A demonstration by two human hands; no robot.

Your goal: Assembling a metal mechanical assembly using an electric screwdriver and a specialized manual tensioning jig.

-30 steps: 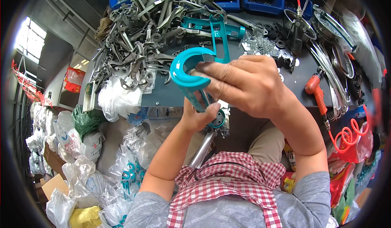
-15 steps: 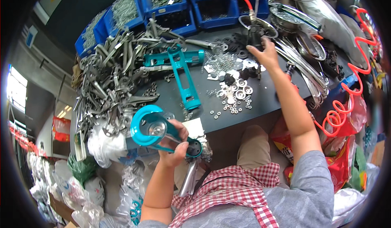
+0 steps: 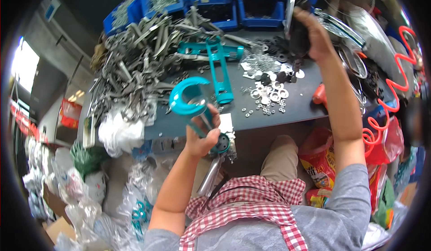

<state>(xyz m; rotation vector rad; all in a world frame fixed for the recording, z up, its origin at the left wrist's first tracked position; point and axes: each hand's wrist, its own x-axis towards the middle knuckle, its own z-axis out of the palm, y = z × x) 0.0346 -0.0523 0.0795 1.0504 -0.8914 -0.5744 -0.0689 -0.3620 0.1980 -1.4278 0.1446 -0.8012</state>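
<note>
My left hand is closed around a teal juicer-like frame, whose open ring points up and away, with a clear cylinder inside it. Just below that hand, the frame's lower end meets a small fixture at the table edge, and a shiny metal lever slants down from there. At the far right of the table, my right hand wraps round an upright dark air screwdriver; motion blurs its fingers. Two more teal frames, one upright-lying and one crosswise, lie crossed on the table.
Metal handles are heaped at the left. Blue bins line the back. White washers and small springs lie mid-table. A red coiled hose hangs at the right, above red bags.
My right hand, open beside the air screwdriver before, has closed round it and shifted up and right. My left hand still holds the teal frame. The whole view has shifted slightly.
</note>
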